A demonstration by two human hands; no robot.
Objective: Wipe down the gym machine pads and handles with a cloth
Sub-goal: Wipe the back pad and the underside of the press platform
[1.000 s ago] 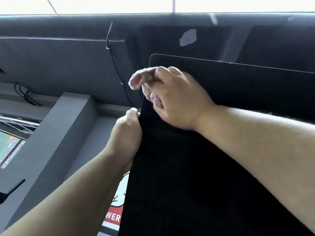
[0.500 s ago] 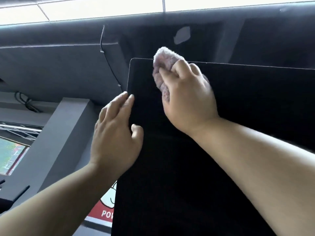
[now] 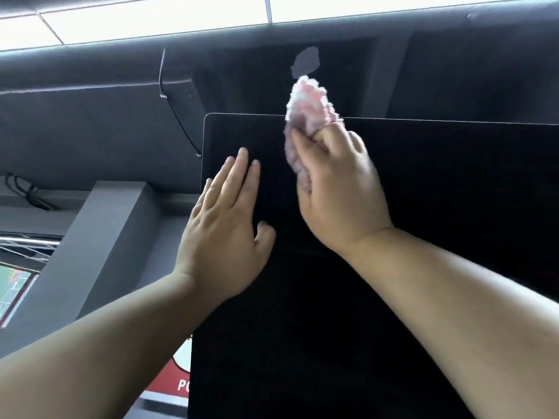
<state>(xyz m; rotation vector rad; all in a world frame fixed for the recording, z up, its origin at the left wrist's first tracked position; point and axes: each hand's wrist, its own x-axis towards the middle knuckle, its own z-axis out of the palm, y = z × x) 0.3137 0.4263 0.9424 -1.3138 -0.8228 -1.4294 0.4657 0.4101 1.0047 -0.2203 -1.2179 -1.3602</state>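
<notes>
A large flat black panel (image 3: pixel 423 207) of the machine fills the middle and right of the view. My right hand (image 3: pixel 338 189) grips a fluffy pink cloth (image 3: pixel 307 116) and holds it against the panel's top edge; part of the cloth sticks up above the edge. My left hand (image 3: pixel 225 225) lies flat with straight fingers on the panel near its upper left corner, left of the right hand.
A dark padded ceiling or beam (image 3: pixel 90 122) with a thin cable (image 3: pixel 178 122) runs behind the panel. A grey pillar (image 3: pixel 99 237) stands at the left. A red and white sign (image 3: pixel 178 379) shows below the panel's left edge. Bright ceiling lights (image 3: pixel 151 16) are at the top.
My left hand let go of the panel's left edge and now lies flat on its face. My right hand moved the cloth from the upper left corner rightward along the top edge.
</notes>
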